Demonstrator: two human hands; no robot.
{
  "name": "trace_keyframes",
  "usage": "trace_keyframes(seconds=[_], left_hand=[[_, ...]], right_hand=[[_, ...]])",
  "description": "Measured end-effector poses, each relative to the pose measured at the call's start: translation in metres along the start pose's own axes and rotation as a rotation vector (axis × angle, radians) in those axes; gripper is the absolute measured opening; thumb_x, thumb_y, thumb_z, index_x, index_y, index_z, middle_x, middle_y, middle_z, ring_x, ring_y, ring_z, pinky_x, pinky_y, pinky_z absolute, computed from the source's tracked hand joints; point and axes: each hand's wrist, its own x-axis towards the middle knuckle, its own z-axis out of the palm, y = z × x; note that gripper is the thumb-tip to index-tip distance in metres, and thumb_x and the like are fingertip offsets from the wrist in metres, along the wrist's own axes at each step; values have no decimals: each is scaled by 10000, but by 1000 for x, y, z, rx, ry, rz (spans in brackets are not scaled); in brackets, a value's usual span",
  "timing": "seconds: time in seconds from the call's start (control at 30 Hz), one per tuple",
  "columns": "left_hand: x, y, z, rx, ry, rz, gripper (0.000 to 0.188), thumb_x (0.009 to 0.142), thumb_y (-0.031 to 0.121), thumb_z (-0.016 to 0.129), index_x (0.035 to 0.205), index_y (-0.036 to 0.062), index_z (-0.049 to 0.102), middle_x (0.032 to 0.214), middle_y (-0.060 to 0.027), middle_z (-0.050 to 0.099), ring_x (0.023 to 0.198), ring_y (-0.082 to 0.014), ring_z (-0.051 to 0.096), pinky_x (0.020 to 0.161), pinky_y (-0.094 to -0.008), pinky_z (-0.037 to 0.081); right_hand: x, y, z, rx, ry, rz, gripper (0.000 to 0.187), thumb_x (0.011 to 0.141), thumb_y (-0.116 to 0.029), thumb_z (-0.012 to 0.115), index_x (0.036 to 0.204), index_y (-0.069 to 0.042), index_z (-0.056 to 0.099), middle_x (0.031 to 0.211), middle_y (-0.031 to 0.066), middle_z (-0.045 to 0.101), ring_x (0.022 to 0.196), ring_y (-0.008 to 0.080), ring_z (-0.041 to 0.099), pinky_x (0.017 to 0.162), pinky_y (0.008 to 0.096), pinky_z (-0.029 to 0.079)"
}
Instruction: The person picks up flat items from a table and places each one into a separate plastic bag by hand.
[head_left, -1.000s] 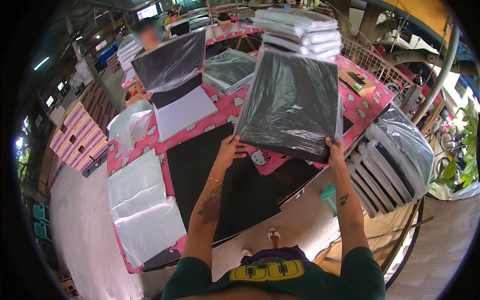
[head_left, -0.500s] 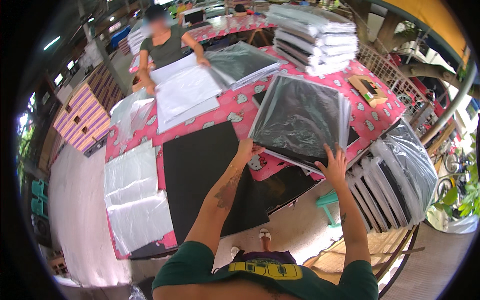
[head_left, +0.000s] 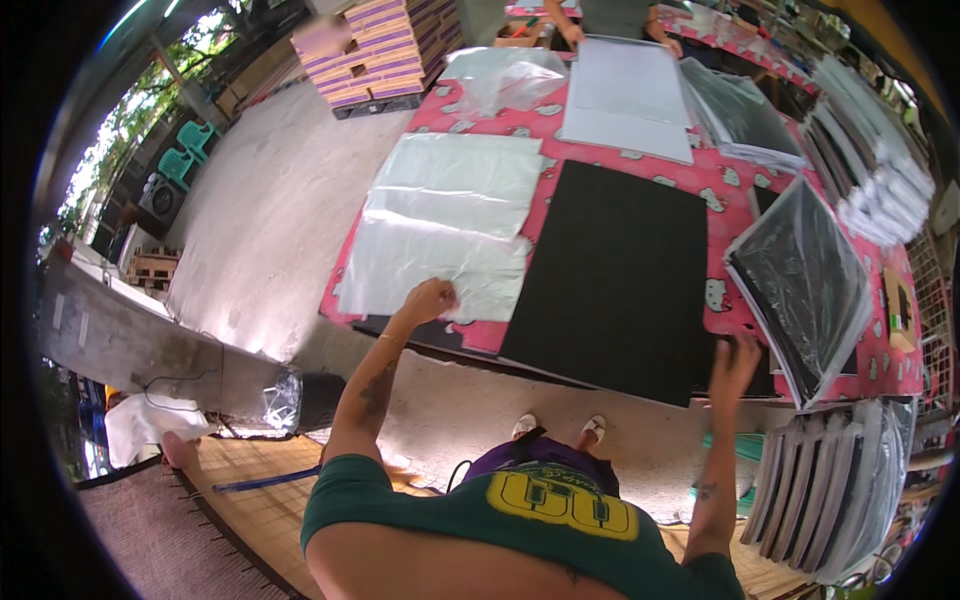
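My left hand [head_left: 430, 300] is at the near edge of a pile of clear plastic bags [head_left: 450, 210]. Its fingers are curled together against the top bag; whether they pinch it is hidden. To the right of that pile lies a large black sheet [head_left: 610, 280], its near edge reaching past the table edge. My right hand [head_left: 737, 366], slightly blurred, hovers by the sheet's lower right side with fingers apart and nothing visible in them. Farther right, a stack of black sheets in clear plastic [head_left: 800, 280] rests on the table, apart from my hand.
The table has a pink patterned cover [head_left: 715, 240]. Across it, another person's hands [head_left: 573, 37] touch a white sheet [head_left: 630, 95]. Plastic-wrapped stacks [head_left: 830, 490] stand below the right edge. More wrapped stacks [head_left: 870, 150] and a cardboard piece [head_left: 900, 310] lie at right.
My view has turned left. Both hands have let go of the plastic-wrapped black stack. My left hand has moved to the clear bags, and my right hand has drawn back beside the black sheet.
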Motion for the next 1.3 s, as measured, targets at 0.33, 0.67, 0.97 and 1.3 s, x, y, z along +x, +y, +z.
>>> trace_keyframes(seconds=[0.33, 0.67, 0.97, 1.3], left_hand=[[3, -12, -9, -126, 93, -17, 157, 832, 197, 592, 905, 58, 593, 803, -178, 636, 780, -371, 616, 725, -458, 476], [-24, 107, -89, -704, 205, 187, 209, 896, 181, 580, 997, -2, 587, 675, -104, 564, 580, -150, 512, 566, -302, 444], [-24, 120, -69, -349, 819, -156, 186, 907, 177, 561, 883, -4, 594, 606, -160, 553, 520, -274, 518, 517, -379, 400], [22, 134, -16, -515, 837, 59, 208, 965, 215, 443, 887, 32, 500, 682, -199, 545, 597, -400, 524, 574, -463, 426]], right_hand=[[-72, -276, 177, 879, -706, -4, 266, 865, -117, 604, 1116, -32, 587, 1085, 104, 559, 911, 175, 578, 778, 304, 480], [-54, -339, 232, 1713, -949, 1043, 455, 895, -264, 610, 1269, -49, 466, 1200, 64, 564, 1060, 197, 550, 949, 399, 400], [-28, -275, 155, 1433, -494, 796, 283, 923, -233, 570, 1089, -4, 585, 1075, 117, 606, 939, 162, 602, 766, 302, 518], [-20, -149, 32, 1919, -135, 827, 425, 934, -324, 503, 1235, -24, 500, 1211, 136, 569, 1097, 282, 552, 977, 449, 423]])
